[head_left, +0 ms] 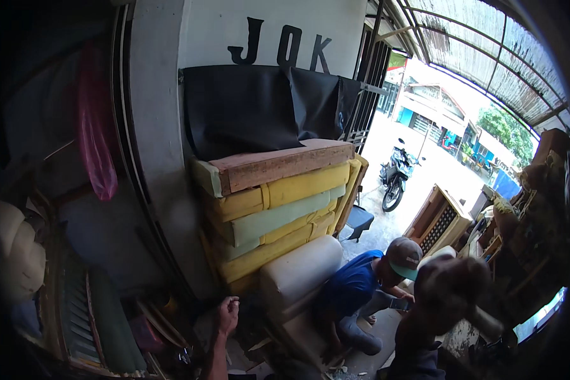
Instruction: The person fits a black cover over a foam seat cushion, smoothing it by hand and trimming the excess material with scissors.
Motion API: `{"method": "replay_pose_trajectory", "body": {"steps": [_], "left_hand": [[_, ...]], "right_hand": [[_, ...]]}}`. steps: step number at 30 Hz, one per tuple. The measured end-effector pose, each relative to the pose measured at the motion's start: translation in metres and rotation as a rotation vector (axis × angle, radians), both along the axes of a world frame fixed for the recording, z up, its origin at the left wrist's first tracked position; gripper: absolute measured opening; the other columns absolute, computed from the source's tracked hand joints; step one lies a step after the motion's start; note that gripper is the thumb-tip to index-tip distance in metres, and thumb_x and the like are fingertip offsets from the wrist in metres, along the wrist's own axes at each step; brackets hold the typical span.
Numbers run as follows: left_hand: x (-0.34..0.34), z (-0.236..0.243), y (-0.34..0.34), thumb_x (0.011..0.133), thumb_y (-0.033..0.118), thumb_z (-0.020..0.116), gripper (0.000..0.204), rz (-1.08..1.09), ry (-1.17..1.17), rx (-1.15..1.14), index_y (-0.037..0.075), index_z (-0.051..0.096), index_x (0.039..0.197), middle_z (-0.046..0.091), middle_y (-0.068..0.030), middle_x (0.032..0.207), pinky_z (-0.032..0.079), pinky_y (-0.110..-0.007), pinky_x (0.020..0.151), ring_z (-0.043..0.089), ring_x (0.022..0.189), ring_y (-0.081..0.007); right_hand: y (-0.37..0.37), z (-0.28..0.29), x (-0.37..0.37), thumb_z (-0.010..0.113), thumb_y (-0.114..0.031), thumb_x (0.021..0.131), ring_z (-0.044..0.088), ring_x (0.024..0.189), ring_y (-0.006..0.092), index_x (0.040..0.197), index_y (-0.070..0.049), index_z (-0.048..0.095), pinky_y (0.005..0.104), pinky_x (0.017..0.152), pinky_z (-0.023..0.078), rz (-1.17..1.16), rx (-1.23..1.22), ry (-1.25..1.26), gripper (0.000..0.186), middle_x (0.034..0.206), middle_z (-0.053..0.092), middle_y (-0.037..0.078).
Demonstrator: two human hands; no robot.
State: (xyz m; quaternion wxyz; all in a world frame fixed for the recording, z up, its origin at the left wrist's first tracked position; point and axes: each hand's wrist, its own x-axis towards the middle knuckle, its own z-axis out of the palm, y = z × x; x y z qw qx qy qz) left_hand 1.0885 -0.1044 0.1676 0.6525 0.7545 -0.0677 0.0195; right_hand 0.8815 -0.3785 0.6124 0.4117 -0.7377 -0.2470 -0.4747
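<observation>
My left hand rises at the lower middle on a bare forearm. Its fingers are curled together, and anything in them is too small to make out. Behind it stands a stack of yellow and pale green cushions, with a pale rounded cushion lower down to the right. At the lower right a blurred shape with a dark sleeve below it seems to be my right hand and arm; its fingers cannot be told apart.
A person in a blue shirt and cap crouches right of the pale cushion, holding a phone. Black sheet material drapes over the stack. Wooden furniture frames and a motorcycle stand to the right, a slatted frame at left.
</observation>
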Motion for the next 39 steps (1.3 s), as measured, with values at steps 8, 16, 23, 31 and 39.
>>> {"method": "replay_pose_trajectory", "body": {"steps": [8, 16, 23, 31, 39], "left_hand": [[0.097, 0.241, -0.059, 0.099, 0.011, 0.058, 0.019, -0.113, -0.477, 0.252, 0.000, 0.066, 0.112, 0.071, -0.0133, 0.100, 0.056, -0.034, 0.083, 0.070, 0.091, -0.0219], [0.307, 0.363, -0.122, 0.095, 0.036, 0.063, 0.047, -0.373, -1.079, 0.953, 0.005, 0.059, 0.131, 0.060, -0.0210, 0.129, 0.042, -0.049, 0.108, 0.054, 0.125, -0.0376], [0.379, 0.356, -0.131, 0.091, 0.046, 0.063, 0.070, -0.564, -1.068, 1.263, 0.009, 0.044, 0.147, 0.049, -0.0239, 0.142, 0.040, -0.052, 0.109, 0.051, 0.129, -0.0392], [0.385, 0.382, -0.137, 0.100, 0.030, 0.053, 0.053, -0.645, -0.809, 1.237, 0.015, 0.045, 0.150, 0.045, -0.0184, 0.149, 0.038, -0.050, 0.109, 0.045, 0.136, -0.0372], [0.392, 0.356, -0.131, 0.102, 0.042, 0.044, 0.061, -0.658, -0.618, 1.089, 0.022, 0.033, 0.158, 0.032, -0.0169, 0.159, 0.027, -0.059, 0.116, 0.029, 0.147, -0.0394]], "right_hand": [[-0.147, 0.086, 0.324, 0.061, -0.026, 0.097, 0.071, 0.076, 0.0220, 0.109, -0.008, 0.071, 0.0364, 0.074, 0.053, -0.654, -0.218, 0.146, 0.023, 0.080, 0.071, 0.013], [-0.295, 0.083, 0.587, 0.057, -0.035, 0.093, 0.071, 0.081, 0.0373, 0.096, -0.007, 0.071, 0.0470, 0.075, 0.053, -0.849, -0.223, 0.243, 0.032, 0.081, 0.071, 0.020], [-0.399, 0.061, 0.801, 0.058, -0.025, 0.086, 0.069, 0.100, 0.0423, 0.107, -0.010, 0.073, 0.0517, 0.090, 0.054, -0.992, -0.102, 0.483, 0.030, 0.104, 0.071, 0.024], [-0.476, 0.051, 0.936, 0.060, -0.033, 0.090, 0.067, 0.107, 0.0403, 0.116, -0.011, 0.070, 0.0506, 0.092, 0.053, -1.103, 0.070, 0.433, 0.035, 0.115, 0.070, 0.021], [-0.514, 0.055, 0.963, 0.064, -0.045, 0.089, 0.071, 0.097, 0.0335, 0.107, -0.007, 0.073, 0.0469, 0.083, 0.054, -1.009, 0.272, 0.352, 0.043, 0.101, 0.073, 0.019]]}}
